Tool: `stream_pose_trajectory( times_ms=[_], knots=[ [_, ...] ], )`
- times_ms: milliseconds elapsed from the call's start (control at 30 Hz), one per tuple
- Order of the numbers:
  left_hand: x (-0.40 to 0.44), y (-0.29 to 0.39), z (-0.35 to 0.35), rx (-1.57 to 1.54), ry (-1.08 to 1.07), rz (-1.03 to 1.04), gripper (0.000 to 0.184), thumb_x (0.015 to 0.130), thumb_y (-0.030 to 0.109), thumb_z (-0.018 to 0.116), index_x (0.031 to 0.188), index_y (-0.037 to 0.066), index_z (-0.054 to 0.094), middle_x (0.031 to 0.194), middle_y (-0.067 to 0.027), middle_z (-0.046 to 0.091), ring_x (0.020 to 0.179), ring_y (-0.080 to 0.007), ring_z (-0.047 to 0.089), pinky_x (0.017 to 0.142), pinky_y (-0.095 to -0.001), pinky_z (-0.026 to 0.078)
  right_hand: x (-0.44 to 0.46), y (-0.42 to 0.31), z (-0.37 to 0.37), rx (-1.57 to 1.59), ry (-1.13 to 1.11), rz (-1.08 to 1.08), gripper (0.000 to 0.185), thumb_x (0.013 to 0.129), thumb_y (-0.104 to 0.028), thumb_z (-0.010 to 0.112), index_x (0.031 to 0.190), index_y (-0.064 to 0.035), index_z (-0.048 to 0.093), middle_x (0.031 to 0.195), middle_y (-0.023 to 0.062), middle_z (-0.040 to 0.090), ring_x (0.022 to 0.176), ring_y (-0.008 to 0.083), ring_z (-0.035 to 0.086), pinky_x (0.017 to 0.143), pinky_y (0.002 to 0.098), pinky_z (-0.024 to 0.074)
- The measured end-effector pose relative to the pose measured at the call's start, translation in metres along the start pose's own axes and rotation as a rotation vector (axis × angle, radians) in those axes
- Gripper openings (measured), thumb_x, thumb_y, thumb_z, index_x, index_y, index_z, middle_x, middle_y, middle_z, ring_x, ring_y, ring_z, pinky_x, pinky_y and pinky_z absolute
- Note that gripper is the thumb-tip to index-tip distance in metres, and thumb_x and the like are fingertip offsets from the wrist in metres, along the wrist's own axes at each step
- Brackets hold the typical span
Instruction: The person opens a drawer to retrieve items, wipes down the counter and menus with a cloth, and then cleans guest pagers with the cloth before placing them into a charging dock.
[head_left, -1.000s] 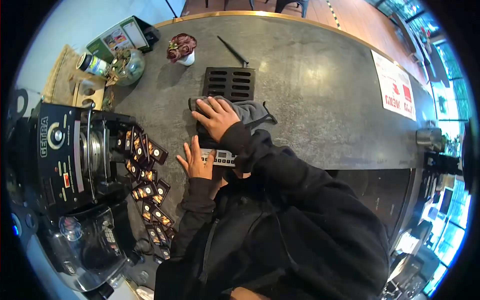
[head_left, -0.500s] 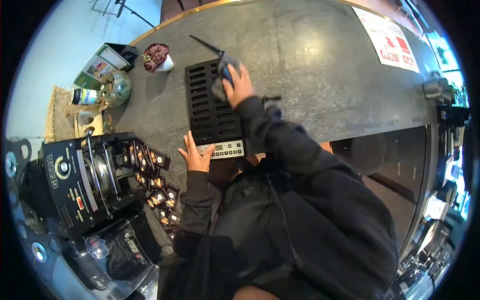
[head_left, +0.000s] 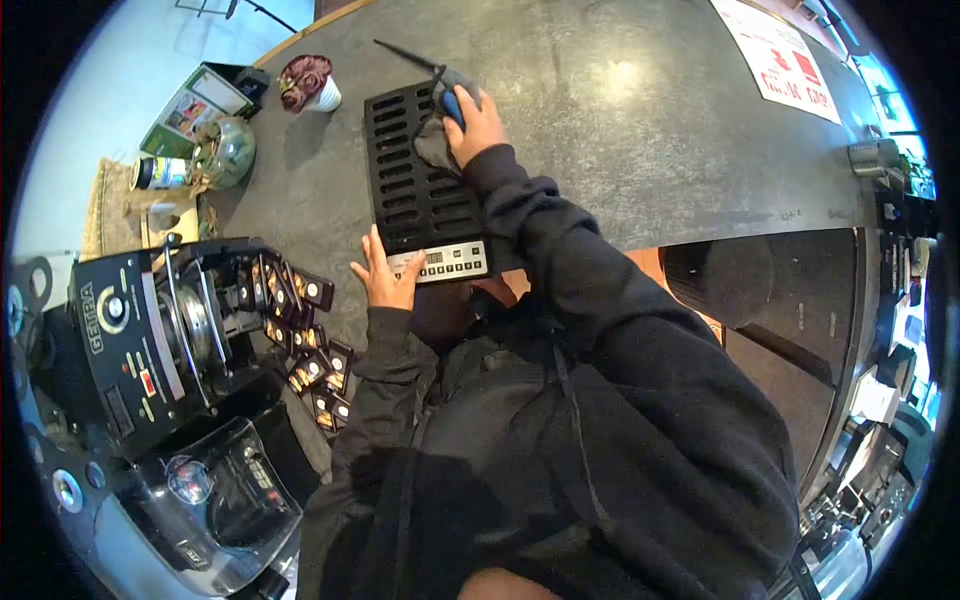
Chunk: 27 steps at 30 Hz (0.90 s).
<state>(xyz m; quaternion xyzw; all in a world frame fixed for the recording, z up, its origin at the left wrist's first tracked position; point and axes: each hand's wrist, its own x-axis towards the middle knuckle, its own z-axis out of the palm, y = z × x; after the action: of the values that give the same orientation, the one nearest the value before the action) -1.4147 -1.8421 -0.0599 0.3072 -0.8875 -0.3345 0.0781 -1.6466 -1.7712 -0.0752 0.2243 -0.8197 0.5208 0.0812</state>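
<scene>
Right hand (head_left: 478,128) is pinching the grey cloth (head_left: 434,148), which is sitting just left of it on the slotted black box's (head_left: 398,172) far right side. Box is running lengthwise away from the body; left hand (head_left: 388,281), farther off, is spreading at its near end.

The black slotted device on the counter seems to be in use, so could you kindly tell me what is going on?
One person is handling it: their right hand holds a grey cloth over the far part of the slotted device. Their left hand is at the left end of its button panel, fingers spread. Small dark packs lie heaped nearby.
</scene>
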Motion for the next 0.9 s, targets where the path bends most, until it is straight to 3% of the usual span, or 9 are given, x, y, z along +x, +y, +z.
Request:
stream_pose_trajectory(
  times_ms=[200,300,333,467,500,600,633,800,900],
  knots=[
    [0.002,-0.003,0.005,-0.013,0.055,0.012,0.086,0.079,0.043,0.064,0.141,0.003,0.021,0.141,-0.0264,0.028,0.136,-0.0339,0.019,0.108,-0.0516,-0.004,-0.103,-0.037,-0.066,0.041,-0.177,-0.057,0.05,0.08,-0.009,0.061,0.128,-0.0094,0.046,0.129,0.0232,0.04,0.118,0.0401,0.043,0.096,0.0385,0.0395],
    [0.002,-0.006,0.003,-0.009,0.052,0.044,0.084,0.08,0.043,0.062,0.14,0.002,0.021,0.14,-0.0252,0.031,0.135,-0.0343,0.021,0.108,-0.0527,0.002,-0.139,-0.042,-0.099,0.037,-0.293,-0.068,0.045,0.079,-0.008,0.061,0.123,-0.007,0.051,0.129,0.0224,0.041,0.119,0.0383,0.043,0.097,0.0396,0.039],
    [0.003,-0.008,0.001,-0.002,0.043,0.078,0.082,0.081,0.043,0.061,0.14,0.001,0.023,0.139,-0.0247,0.033,0.134,-0.0349,0.023,0.108,-0.0541,0.005,-0.149,-0.037,-0.107,-0.028,-0.352,-0.216,0.043,0.078,-0.007,0.062,0.12,-0.0062,0.053,0.129,0.0209,0.043,0.119,0.0362,0.044,0.096,0.0397,0.0394],
    [0.009,-0.01,-0.021,-0.14,-0.094,-0.042,0.062,0.093,0.047,0.037,0.139,0.006,0.031,0.141,-0.0234,0.03,0.135,-0.0347,0.02,0.11,-0.0472,0.005,-0.168,-0.038,-0.118,-0.263,-0.49,-0.634,0.044,0.07,-0.005,0.066,0.113,-0.0049,0.058,0.129,0.0159,0.047,0.119,0.0298,0.047,0.095,0.0402,0.039],
    [0.01,-0.013,-0.023,-0.135,-0.117,-0.02,0.059,0.095,0.049,0.025,0.139,0.011,0.034,0.142,-0.0225,0.029,0.136,-0.0349,0.019,0.111,-0.0452,0.005,-0.168,-0.041,-0.109,-0.271,-0.462,-0.654,0.044,0.068,-0.008,0.064,0.111,-0.005,0.059,0.129,0.0134,0.048,0.119,0.0272,0.047,0.095,0.0402,0.0372],
    [0.017,-0.024,-0.028,-0.142,-0.194,-0.103,0.057,0.096,0.047,0.019,0.14,0.014,0.033,0.145,-0.0156,0.028,0.137,-0.0296,0.017,0.112,-0.04,0.002,-0.152,-0.065,-0.075,-0.272,-0.542,-0.729,0.039,0.071,-0.013,0.058,0.11,-0.0036,0.059,0.127,0.0126,0.049,0.119,0.0264,0.046,0.096,0.0406,0.0358],
    [0.02,-0.03,-0.029,-0.167,-0.213,-0.001,0.06,0.096,0.049,0.013,0.139,0.015,0.034,0.144,-0.0157,0.03,0.137,-0.0289,0.018,0.112,-0.0379,0.001,-0.145,-0.074,-0.06,-0.287,-0.552,-0.759,0.038,0.073,-0.015,0.055,0.109,-0.0033,0.059,0.126,0.0124,0.049,0.119,0.0259,0.045,0.096,0.04,0.0358],
    [0.023,-0.019,-0.043,-0.2,-0.261,-0.071,0.061,0.096,0.047,0.01,0.137,0.011,0.038,0.143,-0.016,0.031,0.138,-0.0256,0.017,0.112,-0.0394,-0.001,-0.14,-0.07,-0.051,-0.265,-0.589,-0.877,0.038,0.075,-0.018,0.051,0.11,-0.0036,0.059,0.125,0.0111,0.05,0.117,0.0249,0.045,0.096,0.039,0.0364],
    [0.023,-0.031,-0.035,-0.162,-0.269,-0.021,0.061,0.096,0.047,0.012,0.138,0.012,0.037,0.143,-0.0189,0.03,0.138,-0.0264,0.015,0.112,-0.0403,-0.002,-0.135,-0.055,-0.087,-0.269,-0.626,-0.838,0.035,0.077,-0.022,0.061,0.108,-0.0065,0.061,0.125,0.0093,0.051,0.114,0.0249,0.048,0.095,0.0398,0.0369]
  ],
)
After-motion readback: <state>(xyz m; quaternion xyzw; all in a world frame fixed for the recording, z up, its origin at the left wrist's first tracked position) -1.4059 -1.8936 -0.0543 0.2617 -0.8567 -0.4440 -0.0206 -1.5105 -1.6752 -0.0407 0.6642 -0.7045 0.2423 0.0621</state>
